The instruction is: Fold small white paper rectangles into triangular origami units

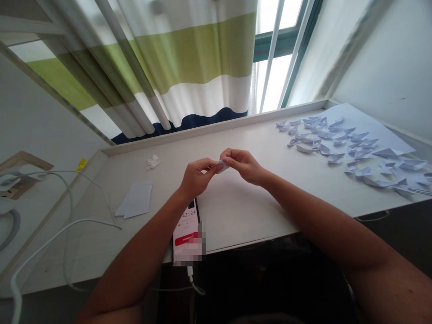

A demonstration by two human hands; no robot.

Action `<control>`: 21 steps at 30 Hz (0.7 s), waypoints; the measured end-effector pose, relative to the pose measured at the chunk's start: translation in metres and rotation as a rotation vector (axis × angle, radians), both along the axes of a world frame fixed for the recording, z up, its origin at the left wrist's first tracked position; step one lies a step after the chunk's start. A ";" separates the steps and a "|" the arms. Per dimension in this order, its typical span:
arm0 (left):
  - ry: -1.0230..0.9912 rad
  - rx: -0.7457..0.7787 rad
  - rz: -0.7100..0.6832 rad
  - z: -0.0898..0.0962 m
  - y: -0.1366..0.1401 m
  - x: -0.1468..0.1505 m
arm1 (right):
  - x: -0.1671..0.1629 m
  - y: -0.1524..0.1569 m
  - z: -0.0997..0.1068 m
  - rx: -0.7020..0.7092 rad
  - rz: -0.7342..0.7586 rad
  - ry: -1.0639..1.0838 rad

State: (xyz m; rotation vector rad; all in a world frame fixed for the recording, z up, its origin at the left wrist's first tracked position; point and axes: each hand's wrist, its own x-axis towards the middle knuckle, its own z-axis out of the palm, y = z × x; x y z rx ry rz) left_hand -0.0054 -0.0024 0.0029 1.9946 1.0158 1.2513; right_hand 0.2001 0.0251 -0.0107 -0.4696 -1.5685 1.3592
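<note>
Between my two hands, above the middle of the white desk, is a small folded piece of white paper (222, 167). My left hand (200, 173) pinches its left side with thumb and fingers. On the other side, my right hand (243, 165) grips the paper's upper right part, fingers curled. Much of the paper is covered by the fingers, so its exact shape is hidden. Many folded paper boats (335, 157) lie spread over the right side of the desk. To the left rest a few flat white paper slips (137, 200).
A phone (186, 231) with a lit screen lies at the desk's front edge under my left forearm, a white charging cable (191, 274) plugged in. A crumpled tissue (153, 162) sits at back left. White cords (67, 225) loop along the left. A large white sheet (374, 123) lies back right.
</note>
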 end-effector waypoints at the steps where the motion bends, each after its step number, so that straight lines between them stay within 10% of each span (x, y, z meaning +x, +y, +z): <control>1: 0.008 0.033 -0.008 0.001 -0.001 0.000 | 0.000 0.000 0.000 -0.005 0.021 0.009; 21: 0.115 -0.006 0.050 0.008 -0.004 0.001 | 0.007 0.000 0.001 0.436 -0.294 -0.305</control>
